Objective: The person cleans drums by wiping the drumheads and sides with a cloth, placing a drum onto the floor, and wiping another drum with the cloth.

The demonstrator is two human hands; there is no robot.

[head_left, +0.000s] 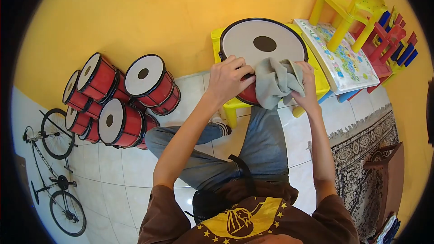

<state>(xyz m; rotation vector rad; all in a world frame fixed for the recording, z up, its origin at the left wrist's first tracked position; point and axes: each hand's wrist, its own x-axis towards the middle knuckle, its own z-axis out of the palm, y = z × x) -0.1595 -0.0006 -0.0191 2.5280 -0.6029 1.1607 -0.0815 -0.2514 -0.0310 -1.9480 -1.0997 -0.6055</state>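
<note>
A red drum (247,96) with a white head, a dark round centre patch and a black rim rests on a yellow plastic table (322,81) in front of me. My left hand (231,77) is closed on the near left part of its rim, fingers bent over the edge. At the near right of the rim, my right hand (307,86) grips a crumpled grey-green cloth (276,83). The cloth drapes over the near edge and hides part of the drum's side. Some of the right fingers are hidden behind its folds.
Several red drums (144,79) are grouped on the tiled floor at left, beyond a bicycle (58,171). To the right stand a printed children's table (346,58) bearing a yellow chair (357,13), and stacked red and blue chairs. A patterned rug (361,140) lies at lower right.
</note>
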